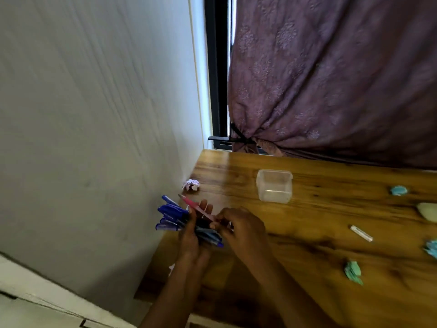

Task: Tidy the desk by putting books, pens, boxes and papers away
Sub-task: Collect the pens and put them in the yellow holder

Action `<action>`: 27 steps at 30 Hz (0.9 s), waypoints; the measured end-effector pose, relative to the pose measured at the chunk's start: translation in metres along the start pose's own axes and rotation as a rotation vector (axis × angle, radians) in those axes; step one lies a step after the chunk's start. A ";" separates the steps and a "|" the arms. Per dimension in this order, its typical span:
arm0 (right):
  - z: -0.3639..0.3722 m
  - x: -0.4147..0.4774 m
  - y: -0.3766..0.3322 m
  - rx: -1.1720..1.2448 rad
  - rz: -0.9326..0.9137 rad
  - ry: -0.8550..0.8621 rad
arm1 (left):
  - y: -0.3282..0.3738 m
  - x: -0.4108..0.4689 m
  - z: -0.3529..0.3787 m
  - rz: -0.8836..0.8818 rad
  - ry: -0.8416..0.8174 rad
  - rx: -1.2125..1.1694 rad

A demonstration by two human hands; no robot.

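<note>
My left hand (191, 237) grips a bundle of several blue-capped pens (171, 215) above the left edge of the wooden desk (307, 268), their caps pointing toward the wall. My right hand (241, 229) pinches the near end of a pink pen (197, 207) that lies across the bundle. A clear plastic box (274, 185) stands open and empty farther back on the desk. A small white stick-like item (361, 233) lies to the right of my hands.
Crumpled paper balls are scattered about: a lilac one (191, 185) by the wall, a green one (353, 272) at the right front, blue ones (399, 191) at the right edge. A white wall is at the left, a purple curtain (331, 79) behind the desk.
</note>
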State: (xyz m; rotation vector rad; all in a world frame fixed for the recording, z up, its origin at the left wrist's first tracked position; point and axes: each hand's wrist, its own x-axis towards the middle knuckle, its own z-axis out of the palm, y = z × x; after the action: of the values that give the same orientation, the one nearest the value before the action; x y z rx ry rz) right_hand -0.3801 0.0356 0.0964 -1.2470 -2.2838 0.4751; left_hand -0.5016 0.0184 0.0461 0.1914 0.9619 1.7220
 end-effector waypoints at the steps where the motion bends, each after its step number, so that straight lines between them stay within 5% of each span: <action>1: 0.001 -0.010 -0.002 -0.007 0.007 0.010 | -0.001 -0.009 0.000 -0.015 -0.023 -0.033; 10: 0.001 -0.093 0.006 -0.053 0.094 0.197 | -0.029 -0.069 0.012 -0.052 -0.208 -0.185; 12: -0.007 -0.107 0.009 0.203 0.301 0.305 | -0.036 -0.078 0.022 -0.071 -0.207 -0.178; 15: -0.021 -0.116 0.004 1.011 0.727 0.421 | -0.050 -0.096 0.044 -0.103 -0.270 -0.161; 17: -0.035 -0.119 0.007 1.254 0.824 0.474 | -0.063 -0.110 0.061 -0.156 -0.315 -0.161; 27: -0.128 -0.171 0.091 1.156 0.878 0.831 | -0.172 -0.170 0.148 -0.313 -0.391 -0.122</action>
State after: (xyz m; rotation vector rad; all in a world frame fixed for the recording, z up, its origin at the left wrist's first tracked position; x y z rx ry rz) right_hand -0.1665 -0.0541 0.1109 -1.3015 -0.4623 1.0793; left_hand -0.2266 -0.0423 0.0824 0.2707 0.5635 1.3830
